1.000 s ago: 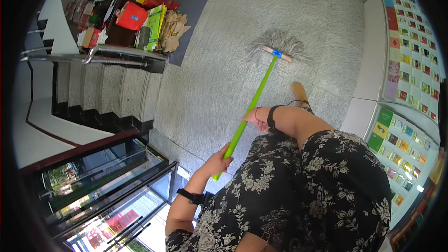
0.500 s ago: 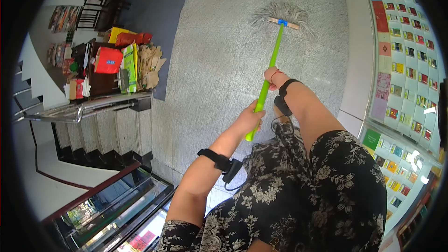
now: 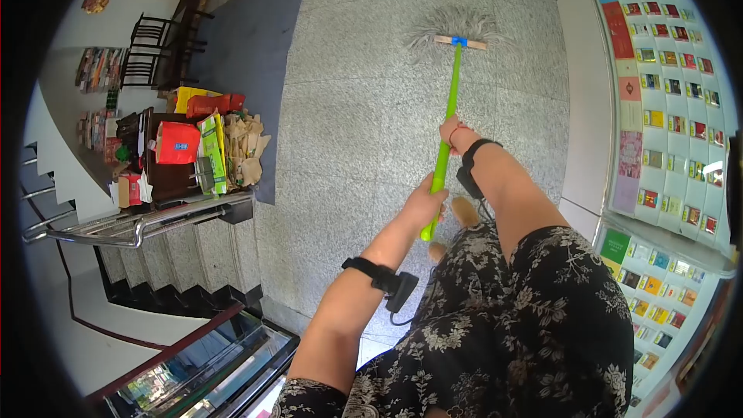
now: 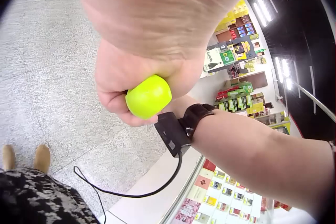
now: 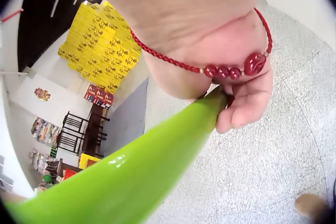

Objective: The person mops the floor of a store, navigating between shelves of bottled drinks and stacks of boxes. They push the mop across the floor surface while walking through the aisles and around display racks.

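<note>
A mop with a green handle (image 3: 454, 85) and a grey string head (image 3: 453, 23) lies out ahead in the head view, its strings spread on the stone floor. My left hand (image 3: 425, 203) grips the handle close to its near end; in the left wrist view the rounded green handle end (image 4: 149, 97) sticks out of the curled fingers. Farther up, my right hand (image 3: 455, 131) holds the handle, and the right wrist view shows its fingers (image 5: 247, 103) wrapped around the green shaft. A red beaded bracelet (image 5: 223, 71) circles that wrist.
Along the right runs a glass display counter (image 3: 580, 108) with rows of small packs. On the left, a metal railing (image 3: 147, 220) borders descending stairs (image 3: 182, 255). Behind it stand a cluttered table with a red box (image 3: 177, 142), flattened cardboard (image 3: 246, 151) and dark chairs (image 3: 141, 67). A grey mat (image 3: 248, 54) covers some floor.
Both hands have moved forward and away from the body with the mop, and its head went farther out, then slightly left. The view has shifted, and a second shoe now shows.
</note>
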Tool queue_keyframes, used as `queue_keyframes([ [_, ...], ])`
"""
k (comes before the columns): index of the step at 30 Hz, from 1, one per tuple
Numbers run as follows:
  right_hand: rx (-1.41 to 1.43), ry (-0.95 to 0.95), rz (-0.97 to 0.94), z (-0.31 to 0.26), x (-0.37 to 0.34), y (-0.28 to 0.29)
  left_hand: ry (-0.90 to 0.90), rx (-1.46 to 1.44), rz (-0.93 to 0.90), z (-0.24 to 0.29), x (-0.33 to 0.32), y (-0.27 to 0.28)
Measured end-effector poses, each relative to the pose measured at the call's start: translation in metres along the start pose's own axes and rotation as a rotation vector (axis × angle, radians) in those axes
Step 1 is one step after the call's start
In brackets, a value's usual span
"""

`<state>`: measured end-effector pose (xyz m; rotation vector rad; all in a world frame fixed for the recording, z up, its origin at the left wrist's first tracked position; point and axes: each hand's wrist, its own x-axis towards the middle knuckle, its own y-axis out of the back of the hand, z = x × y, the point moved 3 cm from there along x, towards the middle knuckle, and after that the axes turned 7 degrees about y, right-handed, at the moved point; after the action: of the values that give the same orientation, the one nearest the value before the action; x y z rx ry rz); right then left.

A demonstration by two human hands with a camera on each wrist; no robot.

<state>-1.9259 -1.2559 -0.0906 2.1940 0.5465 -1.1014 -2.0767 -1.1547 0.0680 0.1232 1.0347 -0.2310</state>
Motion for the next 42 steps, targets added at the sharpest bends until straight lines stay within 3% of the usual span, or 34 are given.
queue_keyframes([
  [2,0.13,-0.091,0.038,-0.002,-0.036,-0.018,-0.014,-0.003,-0.006,-0.023,-0.017,0.012],
  [4,0.147,-0.033,-0.056,0.012,-0.041,-0.062,0.022,0.113,0.007,-0.056,-0.045,0.031],
  [8,0.089,0.023,-0.291,0.015,-0.109,-0.141,0.107,0.059,-0.002,-0.138,-0.112,0.069],
  [10,-0.11,0.01,-0.483,0.029,-0.116,-0.194,0.153,-0.024,-0.021,-0.179,-0.148,0.084],
  [13,-0.11,-0.023,-0.579,0.03,-0.167,-0.229,0.201,-0.071,-0.027,-0.232,-0.197,0.102],
  [15,-0.395,-0.025,-0.753,0.023,-0.191,-0.257,0.198,-0.046,0.001,-0.254,-0.226,0.109],
  [20,-0.573,-0.074,-0.885,0.011,-0.224,-0.298,0.259,0.118,0.042,-0.284,-0.279,0.129],
  [22,-0.595,0.052,-0.939,-0.003,-0.246,-0.291,0.257,0.187,0.03,-0.278,-0.292,0.138],
  [24,-0.586,0.056,-0.962,-0.01,-0.257,-0.28,0.303,0.271,0.019,-0.27,-0.293,0.144],
  [27,-0.508,-0.002,-0.979,0.004,-0.228,-0.287,0.266,0.304,0.017,-0.247,-0.28,0.146],
  [30,-0.351,-0.076,-0.897,0.004,-0.202,-0.255,0.258,0.375,0.007,-0.204,-0.252,0.146],
  [34,-0.165,-0.057,-0.78,-0.01,-0.154,-0.18,0.169,0.528,-0.012,-0.117,-0.193,0.131],
  [36,0.03,-0.03,-0.553,-0.008,-0.12,-0.135,0.137,0.575,-0.028,-0.065,-0.15,0.121],
  [37,0.041,-0.033,-0.552,-0.005,-0.105,-0.112,0.111,0.554,-0.058,-0.04,-0.128,0.114],
  [42,0.287,-0.058,-0.355,0.003,-0.006,0.038,0.06,0.546,-0.119,0.085,-0.015,0.052],
])
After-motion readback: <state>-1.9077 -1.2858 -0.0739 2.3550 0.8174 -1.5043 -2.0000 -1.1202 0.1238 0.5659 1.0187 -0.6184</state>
